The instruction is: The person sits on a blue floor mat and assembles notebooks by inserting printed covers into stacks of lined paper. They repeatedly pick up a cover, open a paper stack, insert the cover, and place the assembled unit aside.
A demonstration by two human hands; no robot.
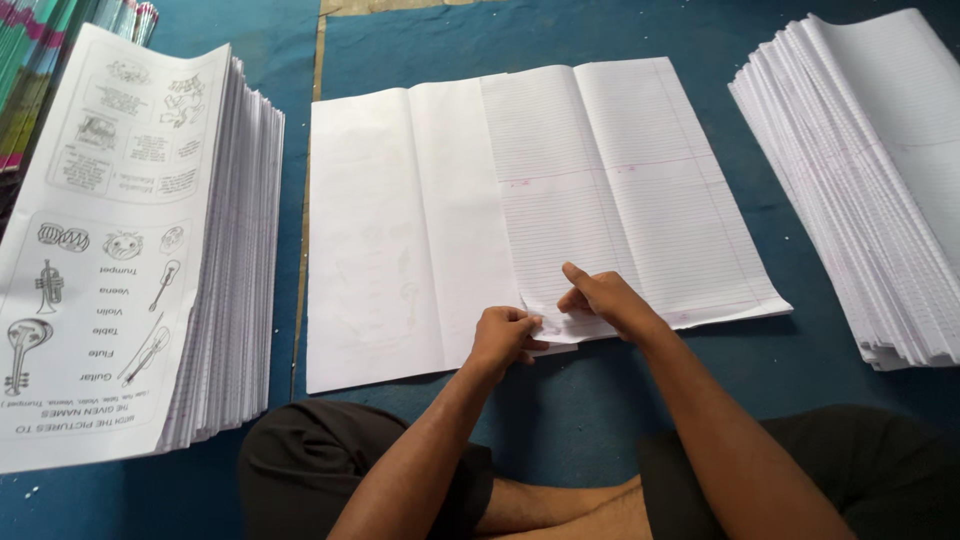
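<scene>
A large white sheet (380, 240), blank side up with faint print showing through, lies in front of me on the blue mat. A ruled sheet (620, 180) with a centre fold overlaps its right half. My left hand (503, 335) pinches the near bottom corner of the ruled sheet, fingers closed on the paper edge. My right hand (603, 297) rests on the same sheet just beside it, index finger pressing down and thumb at the lifted corner.
A tall stack of printed sheets with instrument drawings (110, 250) stands at the left. A fanned stack of ruled sheets (860, 190) lies at the right. Coloured book spines (40, 60) sit at the far left corner. My crossed legs (330, 470) are below.
</scene>
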